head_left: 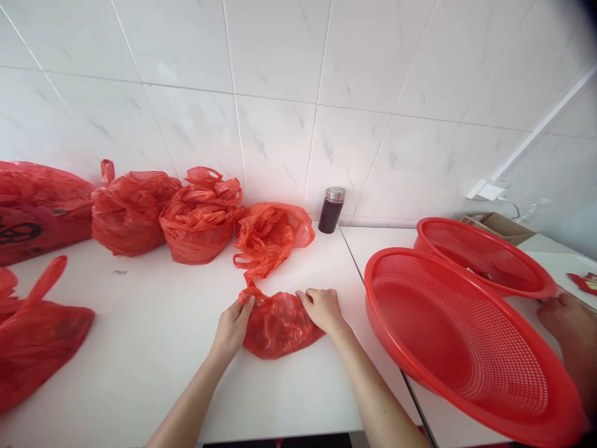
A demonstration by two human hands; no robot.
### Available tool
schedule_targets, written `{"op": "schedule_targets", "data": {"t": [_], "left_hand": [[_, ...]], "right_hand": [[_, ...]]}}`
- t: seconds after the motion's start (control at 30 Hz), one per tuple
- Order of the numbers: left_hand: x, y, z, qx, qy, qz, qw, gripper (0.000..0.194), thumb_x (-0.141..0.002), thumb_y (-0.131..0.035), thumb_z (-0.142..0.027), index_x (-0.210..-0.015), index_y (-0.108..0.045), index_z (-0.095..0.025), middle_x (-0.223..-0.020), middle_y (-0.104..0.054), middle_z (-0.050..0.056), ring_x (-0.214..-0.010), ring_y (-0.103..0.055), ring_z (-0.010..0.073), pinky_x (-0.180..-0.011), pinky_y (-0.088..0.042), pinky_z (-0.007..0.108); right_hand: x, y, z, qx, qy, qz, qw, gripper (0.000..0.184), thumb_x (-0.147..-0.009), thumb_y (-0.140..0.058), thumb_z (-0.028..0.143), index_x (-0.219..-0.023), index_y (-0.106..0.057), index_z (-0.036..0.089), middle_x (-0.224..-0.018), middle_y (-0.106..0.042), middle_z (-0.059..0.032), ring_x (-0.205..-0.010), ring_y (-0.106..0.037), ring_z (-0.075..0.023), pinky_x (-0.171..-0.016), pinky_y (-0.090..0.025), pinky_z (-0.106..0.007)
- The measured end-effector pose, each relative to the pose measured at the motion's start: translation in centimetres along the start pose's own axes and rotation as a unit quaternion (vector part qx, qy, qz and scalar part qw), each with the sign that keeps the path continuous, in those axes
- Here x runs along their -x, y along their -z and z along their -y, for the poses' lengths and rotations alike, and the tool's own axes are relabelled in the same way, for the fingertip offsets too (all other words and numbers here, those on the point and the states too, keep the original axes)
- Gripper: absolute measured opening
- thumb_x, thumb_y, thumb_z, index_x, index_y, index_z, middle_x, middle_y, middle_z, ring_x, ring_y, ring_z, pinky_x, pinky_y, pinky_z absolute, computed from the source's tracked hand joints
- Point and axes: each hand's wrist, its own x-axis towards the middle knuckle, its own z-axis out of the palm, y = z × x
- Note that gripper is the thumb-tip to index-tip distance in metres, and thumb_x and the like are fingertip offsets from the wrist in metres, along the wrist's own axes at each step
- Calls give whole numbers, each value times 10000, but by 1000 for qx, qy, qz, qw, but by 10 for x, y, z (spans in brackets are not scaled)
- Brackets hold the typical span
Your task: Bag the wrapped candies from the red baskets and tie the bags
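Observation:
A filled red plastic bag (282, 326) lies on the white table between my two hands, its contents hidden by the wrinkled film. My left hand (233, 323) pinches the bag's upper left edge between thumb and fingers. On the opposite side, my right hand (323, 308) grips the upper right edge with curled fingers. Just behind, a loose crumpled red bag (270, 239) trails a twisted strip toward the bag I hold; whether the two are joined I cannot tell.
Several stuffed red bags (200, 218) line the tiled wall, and another bag (41, 342) sits at left. A dark flask (331, 211) stands at the back. Two red perforated baskets (420, 323) occupy the right, where another person's hand (566, 323) touches the far one. A cardboard box (504, 227) sits behind.

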Motion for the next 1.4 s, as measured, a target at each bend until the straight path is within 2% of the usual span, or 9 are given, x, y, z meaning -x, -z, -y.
{"op": "schedule_targets", "data": {"t": [0.17, 0.33, 0.47, 0.63, 0.73, 0.83, 1.0, 1.17, 1.4], "left_hand": [[19, 24, 0, 161, 45, 17, 986, 487, -854, -408, -632, -801, -584, -182, -884, -673, 69, -863, -666, 225, -760, -549, 338], [37, 46, 12, 367, 150, 19, 918, 363, -742, -673, -528, -730, -570, -180, -769, -605, 6, -676, -624, 155, -681, -542, 302], [42, 56, 14, 404, 202, 9, 892, 264, -807, -611, -442, -768, -559, -187, -859, -619, 29, -708, -614, 155, -709, -546, 324], [49, 57, -19, 122, -57, -242, 961, 212, -867, -507, -391, -1018, -553, -248, -1158, -595, 64, -1057, -591, 235, -939, -483, 412], [51, 35, -42, -67, -224, -104, 967, 249, -863, -538, -379, -1071, -595, -256, -1181, -622, 87, -1149, -541, 268, -1008, -413, 424], [49, 8, -50, -132, -231, 63, 962, 222, -886, -501, -342, -1039, -640, -259, -1071, -678, 74, -1024, -584, 269, -894, -448, 406], [48, -2, -48, -105, -174, 81, 976, 169, -888, -468, -291, -932, -626, -252, -953, -693, 32, -871, -624, 216, -754, -463, 320], [37, 32, -68, -81, -129, 98, 984, 117, -833, -519, -297, -864, -612, -232, -814, -687, -9, -740, -626, 176, -684, -473, 275], [-17, 128, -80, -145, -76, 100, 981, 249, -735, -633, -423, -847, -627, -201, -821, -672, 6, -779, -611, 196, -681, -458, 268]], "right_hand": [[8, 5, 10, -181, 11, 15, 983, 530, -889, -416, 582, -569, -224, 207, -549, -249, 48, -528, -261, -97, -524, -252, -243], [16, 6, 12, -306, -14, 24, 952, 535, -828, -518, 570, -584, -194, 222, -561, -184, 59, -517, -218, -86, -486, -224, -235], [17, 4, 16, -354, -30, 25, 934, 524, -829, -542, 553, -595, -208, 224, -556, -173, 69, -502, -180, -81, -460, -176, -235], [23, 15, 36, -376, 16, 69, 924, 429, -811, -625, 456, -640, -319, 208, -608, -267, 67, -556, -252, -82, -507, -249, -217], [28, 17, 49, -383, 59, 94, 917, 371, -835, -614, 423, -690, -348, 209, -649, -339, 63, -572, -308, -84, -534, -304, -214], [31, 16, 50, -424, 51, 46, 903, 339, -864, -589, 438, -727, -372, 217, -630, -397, 68, -539, -363, -83, -529, -349, -214], [35, 15, 33, -455, -9, -78, 887, 289, -838, -628, 452, -917, -452, 236, -751, -517, 42, -592, -474, -94, -567, -427, -221], [39, -7, 27, -401, 41, 91, 910, 284, -842, -613, 473, -878, -529, 204, -741, -537, 17, -663, -505, -128, -615, -422, -245], [42, -48, 22, -367, 1, 39, 929, 303, -848, -553, 511, -834, -548, 208, -807, -582, -14, -702, -563, -155, -679, -475, -289]]}}
